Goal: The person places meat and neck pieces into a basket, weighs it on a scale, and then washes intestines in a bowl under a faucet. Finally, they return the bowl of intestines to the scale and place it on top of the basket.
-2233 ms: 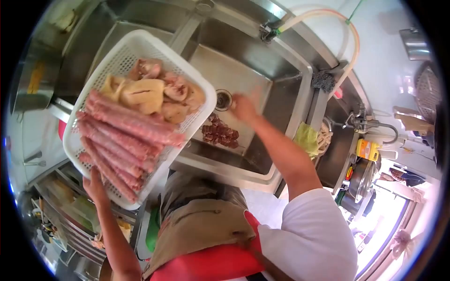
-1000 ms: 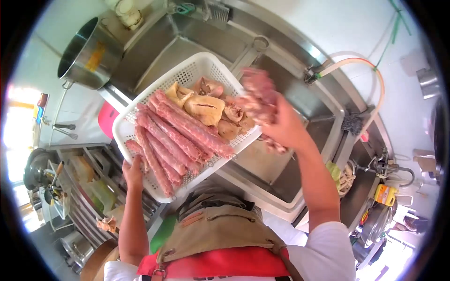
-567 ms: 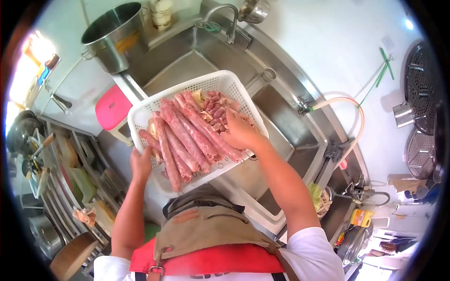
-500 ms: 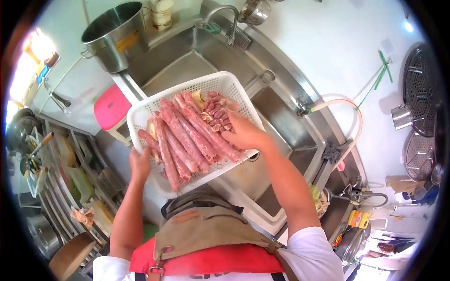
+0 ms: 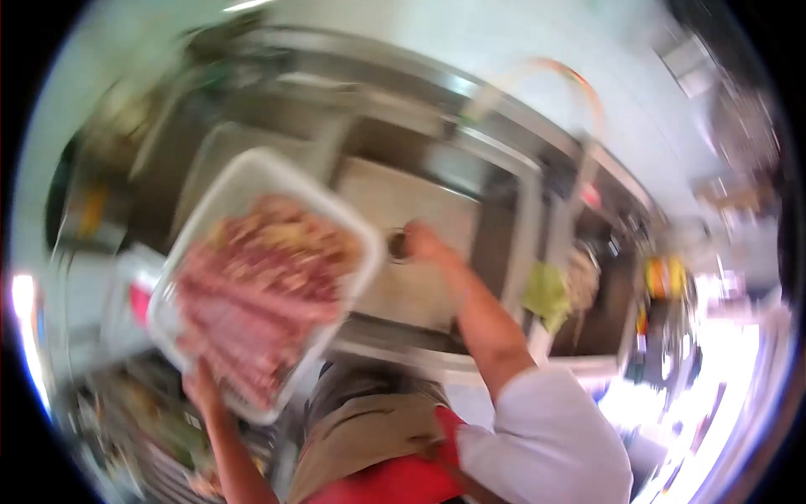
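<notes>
A white perforated basket [image 5: 361, 296] is tilted at the left over the sink edge, loaded with long pink meat pieces [image 5: 243, 323] and smaller reddish-brown pieces [image 5: 281, 244]. Its lower edge is gripped by my left hand [image 5: 203, 388], with the fingers partly hidden by the rim. My right hand [image 5: 424, 242] is off the basket, over the sink basin, beside a small dark round thing [image 5: 397, 244]. Motion blur smears its fingers, and what they hold, if anything, is unclear.
A steel sink [image 5: 495, 244] runs across the middle. Green leaves [image 5: 546, 296] lie at its right, near a yellow package [image 5: 665, 277]. A metal pot [image 5: 92, 214] stands at the left. A hose [image 5: 579, 80] arches along the back wall.
The view has turned and blurred. My right hand has left the meat and moved over the sink. The basket, still in my left hand, has swung left and turned.
</notes>
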Action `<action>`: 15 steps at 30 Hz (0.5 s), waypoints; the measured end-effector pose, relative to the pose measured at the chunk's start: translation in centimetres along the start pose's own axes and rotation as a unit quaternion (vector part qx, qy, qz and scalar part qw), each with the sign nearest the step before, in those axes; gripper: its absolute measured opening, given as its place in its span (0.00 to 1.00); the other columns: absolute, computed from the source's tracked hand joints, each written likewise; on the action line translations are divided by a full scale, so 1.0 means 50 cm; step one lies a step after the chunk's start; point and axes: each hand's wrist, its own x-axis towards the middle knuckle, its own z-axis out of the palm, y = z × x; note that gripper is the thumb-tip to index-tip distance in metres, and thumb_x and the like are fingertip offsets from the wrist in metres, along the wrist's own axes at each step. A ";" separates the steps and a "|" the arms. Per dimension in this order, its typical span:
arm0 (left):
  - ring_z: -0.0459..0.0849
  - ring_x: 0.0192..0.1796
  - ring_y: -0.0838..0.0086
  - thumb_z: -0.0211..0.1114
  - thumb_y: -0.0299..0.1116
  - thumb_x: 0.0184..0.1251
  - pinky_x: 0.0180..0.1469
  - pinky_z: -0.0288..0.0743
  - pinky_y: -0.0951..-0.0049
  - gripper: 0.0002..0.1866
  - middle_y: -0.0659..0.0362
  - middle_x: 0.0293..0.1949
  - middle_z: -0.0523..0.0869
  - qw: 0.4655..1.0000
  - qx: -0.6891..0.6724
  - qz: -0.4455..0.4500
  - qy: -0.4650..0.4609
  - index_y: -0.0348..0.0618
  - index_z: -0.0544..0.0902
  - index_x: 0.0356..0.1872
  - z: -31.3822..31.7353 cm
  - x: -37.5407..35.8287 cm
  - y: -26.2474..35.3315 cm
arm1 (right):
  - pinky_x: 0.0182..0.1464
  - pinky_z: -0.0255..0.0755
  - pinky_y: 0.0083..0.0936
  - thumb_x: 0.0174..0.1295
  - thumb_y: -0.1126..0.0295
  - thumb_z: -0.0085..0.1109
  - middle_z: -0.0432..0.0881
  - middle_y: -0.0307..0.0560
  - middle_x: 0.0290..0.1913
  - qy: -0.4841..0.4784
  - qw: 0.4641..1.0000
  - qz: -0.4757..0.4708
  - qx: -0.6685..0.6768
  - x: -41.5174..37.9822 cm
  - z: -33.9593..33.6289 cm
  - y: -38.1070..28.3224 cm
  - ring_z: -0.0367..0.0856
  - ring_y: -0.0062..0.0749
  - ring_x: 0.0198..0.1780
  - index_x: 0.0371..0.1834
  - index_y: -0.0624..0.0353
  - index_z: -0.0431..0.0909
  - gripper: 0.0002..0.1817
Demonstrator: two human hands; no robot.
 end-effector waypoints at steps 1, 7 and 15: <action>0.79 0.40 0.75 0.61 0.36 0.69 0.41 0.76 0.71 0.18 0.56 0.41 0.83 0.993 -0.076 -0.087 -0.007 0.29 0.78 0.50 -0.009 0.012 -0.018 | 0.40 0.73 0.41 0.59 0.68 0.55 0.81 0.51 0.33 -0.045 0.991 0.094 0.088 -0.036 0.058 0.004 0.80 0.42 0.37 0.38 0.56 0.79 0.07; 0.78 0.50 0.64 0.60 0.43 0.67 0.53 0.72 0.65 0.30 0.47 0.54 0.77 0.992 0.090 -0.057 -0.073 0.27 0.71 0.61 -0.075 0.082 -0.079 | 0.42 0.75 0.41 0.63 0.66 0.53 0.81 0.58 0.35 0.256 0.859 0.366 0.250 -0.222 -0.032 0.092 0.81 0.54 0.38 0.37 0.60 0.80 0.10; 0.78 0.49 0.63 0.60 0.43 0.67 0.51 0.74 0.63 0.26 0.49 0.48 0.79 0.982 -0.092 -0.143 -0.075 0.28 0.75 0.54 0.011 0.020 0.055 | 0.42 0.75 0.43 0.59 0.69 0.51 0.74 0.52 0.40 0.181 0.861 0.462 -0.113 -0.515 0.071 0.315 0.77 0.50 0.44 0.41 0.56 0.71 0.09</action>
